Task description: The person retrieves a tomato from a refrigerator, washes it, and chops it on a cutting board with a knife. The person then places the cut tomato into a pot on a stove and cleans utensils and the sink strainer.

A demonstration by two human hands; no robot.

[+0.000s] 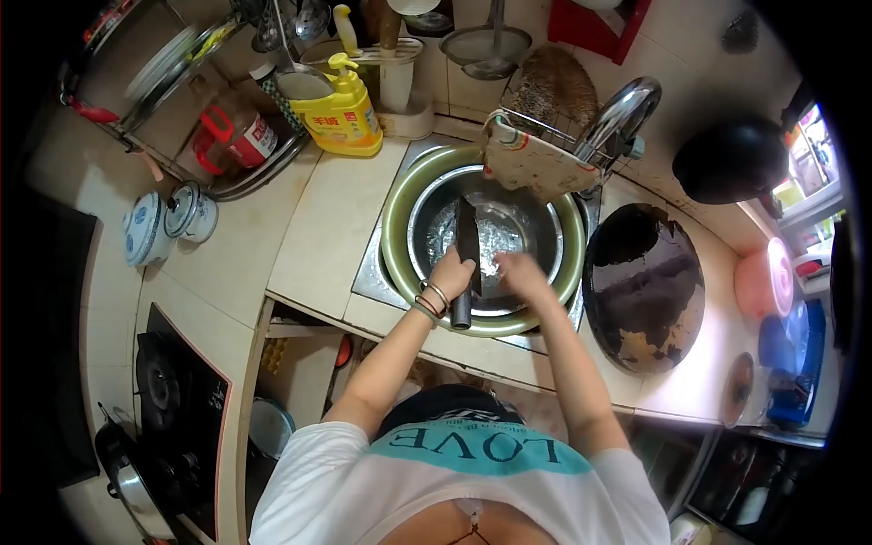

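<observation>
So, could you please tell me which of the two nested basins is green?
The outer basin is green; the inner basin it surrounds, where the left hand holds a dark tool, is silvery.

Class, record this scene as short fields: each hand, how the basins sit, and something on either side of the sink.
Left hand: holds a dark knife
Right hand: over the steel basin, blurred; grip unclear
Nesting: steel basin inside green basin
Left of sink: yellow pump bottle
Right of sink: round dark board
</observation>
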